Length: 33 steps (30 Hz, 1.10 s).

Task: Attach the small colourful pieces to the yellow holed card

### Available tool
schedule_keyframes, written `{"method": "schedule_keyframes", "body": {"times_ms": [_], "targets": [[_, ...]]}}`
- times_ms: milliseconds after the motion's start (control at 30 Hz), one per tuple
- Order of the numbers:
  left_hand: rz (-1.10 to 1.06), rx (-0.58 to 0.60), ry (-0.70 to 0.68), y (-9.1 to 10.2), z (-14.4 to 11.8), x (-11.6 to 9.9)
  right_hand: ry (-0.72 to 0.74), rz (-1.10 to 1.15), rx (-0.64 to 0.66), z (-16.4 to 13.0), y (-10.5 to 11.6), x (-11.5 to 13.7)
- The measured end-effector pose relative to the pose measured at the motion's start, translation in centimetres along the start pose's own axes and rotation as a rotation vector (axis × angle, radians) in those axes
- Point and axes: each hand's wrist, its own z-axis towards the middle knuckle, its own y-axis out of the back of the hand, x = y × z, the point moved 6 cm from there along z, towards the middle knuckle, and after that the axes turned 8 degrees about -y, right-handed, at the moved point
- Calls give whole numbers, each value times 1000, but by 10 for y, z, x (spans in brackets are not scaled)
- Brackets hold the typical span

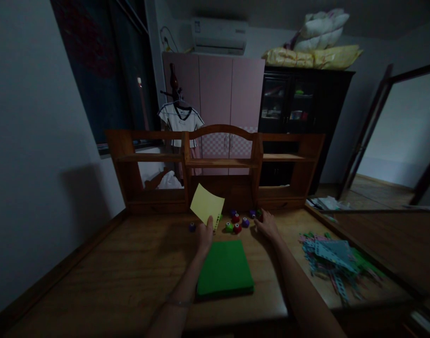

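Sheet (207, 202) you hold: plain pale yellow, dotted with a row of dark marks near one edge. Stack (226, 267) before you: solid bright green. Small pieces (237, 228) ahead of you: red, purple and lime green, several bearing white rounds with dark centres. Scrap pile (334, 256) to your right: light blue, pink, green. Desk (137, 263) under your work: honey-brown, grain-streaked. Wardrobe (215, 89) facing you: dull pink, chequered low down. Shirt (183, 124): white, dark-trimmed. Cabinet (327, 101): black.
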Motion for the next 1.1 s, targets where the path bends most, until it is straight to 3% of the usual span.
{"method": "schedule_keyframes", "body": {"times_ms": [367, 667, 767, 1000, 1100], "targets": [[-58, 22, -40, -5, 1, 1, 91, 5, -144, -3, 15, 14], [-56, 24, -11, 0, -3, -10, 330, -205, 49, -12, -18, 41], [-61, 39, -15, -1, -3, -11, 294, -233, 55, -14, -20, 47], [-90, 35, -42, -2, -3, -11, 209, -316, -55, -18, 2, 47], [-97, 31, 7, -2, -3, -9, 195, -339, -64, -18, 5, 46]]}}
